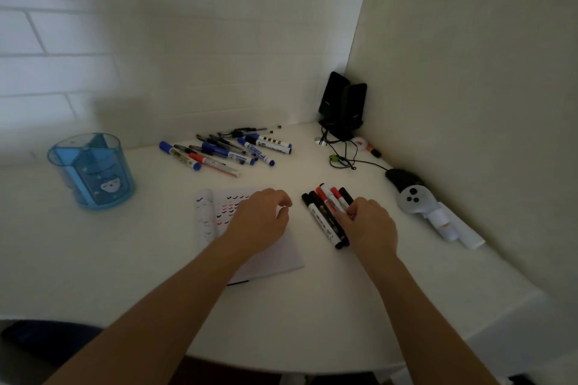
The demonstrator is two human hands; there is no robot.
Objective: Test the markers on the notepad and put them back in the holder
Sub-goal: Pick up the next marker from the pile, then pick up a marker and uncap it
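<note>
A white notepad (275, 259) lies on the table, its upper part marked with small red, blue and black ticks. My left hand (259, 222) rests on it, fingers loosely curled, holding nothing. Right of the pad lies a row of black and red markers (322, 212). My right hand (369, 225) lies over their near ends, with fingertips touching the red ones. A pile of blue, red and black markers and pens (225, 150) lies farther back. The blue translucent holder (92, 170) stands at the left and looks empty.
Two black speakers (342, 106) stand in the back corner with cables (342, 159) trailing out. A black mouse (403, 178), a white controller (416, 200) and a white box (463, 231) sit along the right wall. The table's curved front edge (281, 369) is near me.
</note>
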